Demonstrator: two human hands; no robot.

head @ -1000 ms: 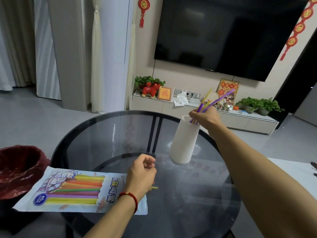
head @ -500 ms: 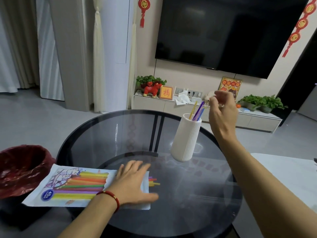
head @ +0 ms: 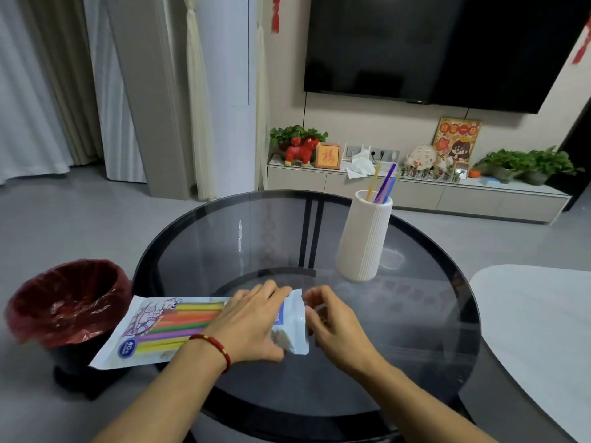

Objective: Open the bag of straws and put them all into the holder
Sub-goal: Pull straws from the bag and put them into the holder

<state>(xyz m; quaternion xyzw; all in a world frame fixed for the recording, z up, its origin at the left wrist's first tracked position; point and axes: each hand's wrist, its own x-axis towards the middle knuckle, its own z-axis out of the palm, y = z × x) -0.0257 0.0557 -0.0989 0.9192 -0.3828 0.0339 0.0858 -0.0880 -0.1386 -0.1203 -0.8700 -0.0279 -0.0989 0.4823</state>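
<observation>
Two big surfaces dominate the room: a dark television (head: 447,46) fixed to the far wall and, nearer, a round glass table (head: 415,330) with a black rim. Below the television runs a long low cabinet (head: 415,196) bearing potted plants, a red toy horse (head: 300,151) and small framed pictures. Beside the table's left edge stands a bin lined with a red bag (head: 67,302), and a pale white surface (head: 537,340) fills the right edge of the view. On the table's near left part lies the bag of straws (head: 166,327), flat, its printed end overhanging the rim toward the bin and its open end lifted and crumpled between the two hands. Coloured straws show through its clear window in yellow, orange, green and purple. Toward the far right of the table stands the white ribbed holder (head: 364,238), upright, well apart from the bag, with a few straws (head: 382,183) leaning out of its mouth, one yellow, one purple, one blue. The left hand (head: 252,324), a red cord round its wrist, lies over the bag near the opening with fingers stretched across the top and the thumb tucked at the lower edge. The right hand (head: 332,324) has its fingers curled at the bag's mouth, touching the raised plastic; whether it pinches a straw or only the bag cannot be told.
</observation>
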